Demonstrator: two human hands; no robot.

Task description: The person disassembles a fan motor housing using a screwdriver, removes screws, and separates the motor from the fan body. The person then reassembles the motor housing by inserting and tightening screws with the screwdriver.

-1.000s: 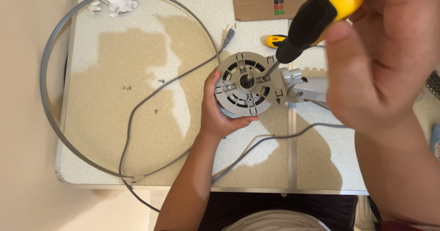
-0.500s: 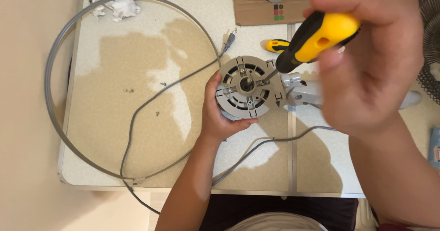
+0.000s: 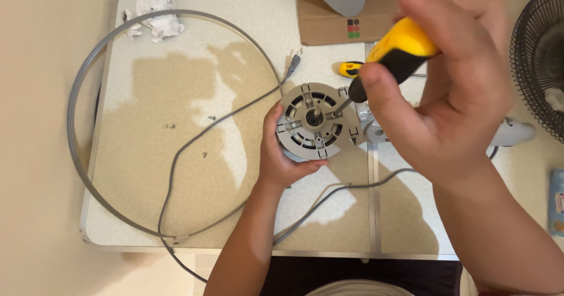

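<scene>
Right hand [image 3: 452, 102] having shifted slightly, still gripping the yellow-and-black screwdriver [image 3: 395, 54] fully closed, tip resting on the grey fan motor [image 3: 316, 122], left hand [image 3: 281, 155] cupping the motor near the table [image 3: 176, 172] centre, grey ring [image 3: 76, 96] lying along the left edge.

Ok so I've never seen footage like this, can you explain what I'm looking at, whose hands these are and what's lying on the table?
This is one view from a camera worn on a person's head, looking down at their own two bare hands over a worn white table. The left hand steadies a round grey motor housing. The right hand holds a yellow and black screwdriver, its tip on the housing. Around them lie a large grey ring, a grey power cord, a few loose screws, crumpled paper, cardboard and a black wire fan guard.
</scene>
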